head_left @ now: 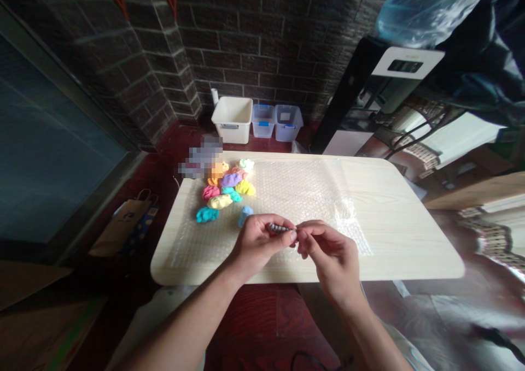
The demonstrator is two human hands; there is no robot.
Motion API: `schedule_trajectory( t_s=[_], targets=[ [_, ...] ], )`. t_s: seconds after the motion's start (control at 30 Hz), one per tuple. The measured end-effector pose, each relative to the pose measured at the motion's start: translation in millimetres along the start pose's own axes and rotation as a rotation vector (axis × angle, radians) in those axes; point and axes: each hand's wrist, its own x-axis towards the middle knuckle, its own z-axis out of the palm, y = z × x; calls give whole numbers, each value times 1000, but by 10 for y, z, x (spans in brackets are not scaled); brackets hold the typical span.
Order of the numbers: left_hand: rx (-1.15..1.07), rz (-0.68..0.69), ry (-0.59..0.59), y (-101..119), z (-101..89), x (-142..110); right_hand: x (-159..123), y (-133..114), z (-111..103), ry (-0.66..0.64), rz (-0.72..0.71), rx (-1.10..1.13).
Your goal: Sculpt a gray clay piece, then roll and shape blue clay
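My left hand (264, 240) is closed around a small, thin, grey-and-white ridged piece (279, 228) that looks like a short string of beads. Its right end runs to where the fingertips of both hands meet, above the table's near edge. There my right hand (326, 248) pinches, its thumb and forefinger pressed together; what lies between them is hidden. Just behind my left hand a light blue lump (245, 214) sits on the bubble wrap (299, 188). Farther left lies a cluster of soft crumpled lumps, among them a yellow one (245, 187), a purple one (231, 180) and a teal one (207, 214).
The pale wooden table (410, 234) has rounded corners. Behind it on the floor stand a white bin (232, 119) and two clear plastic boxes (289, 124). A paper bag (123, 226) is at left, a black-and-white water dispenser (369, 92) at back right. A pixelated patch covers the table's far left corner.
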Motion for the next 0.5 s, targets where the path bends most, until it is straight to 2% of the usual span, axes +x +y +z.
schedule_trajectory(
  t_s=[0.27, 0.5],
  targets=[
    [-71, -3, 50, -15, 0, 7, -12, 93, -19, 45, 31, 141],
    [-118, -4, 28, -16, 22, 19, -37, 44, -55, -49, -78, -77]
  ],
)
